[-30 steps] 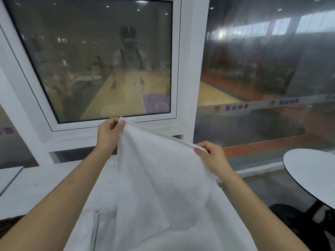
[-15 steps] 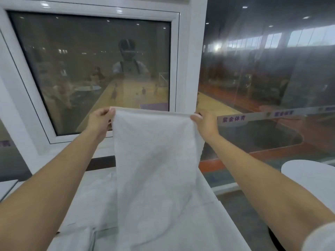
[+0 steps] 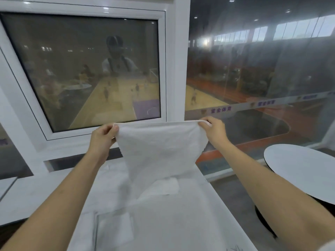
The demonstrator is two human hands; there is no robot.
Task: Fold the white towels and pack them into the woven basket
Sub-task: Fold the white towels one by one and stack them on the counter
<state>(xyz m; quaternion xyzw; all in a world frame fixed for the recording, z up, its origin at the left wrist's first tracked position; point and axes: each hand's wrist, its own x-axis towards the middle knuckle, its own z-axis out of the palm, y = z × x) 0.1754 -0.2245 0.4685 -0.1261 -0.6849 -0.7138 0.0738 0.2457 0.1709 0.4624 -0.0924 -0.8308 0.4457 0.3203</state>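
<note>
here, a white towel (image 3: 161, 151) hangs stretched above the white table (image 3: 190, 223), the left hand (image 3: 103, 136) and right hand (image 3: 213, 131) set apart, each pinching a top corner, likely squaring it for folding; no basket shows.

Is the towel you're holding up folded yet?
Not neatly: the towel hangs spread between the left hand and right hand, each pinching a top corner.

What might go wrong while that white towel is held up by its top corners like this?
The towel hangs only from pinches by the left hand and right hand; a slipped corner would likely spoil the fold. Its lower end trails onto the white table, so it may drag the other towels lying there.
</note>
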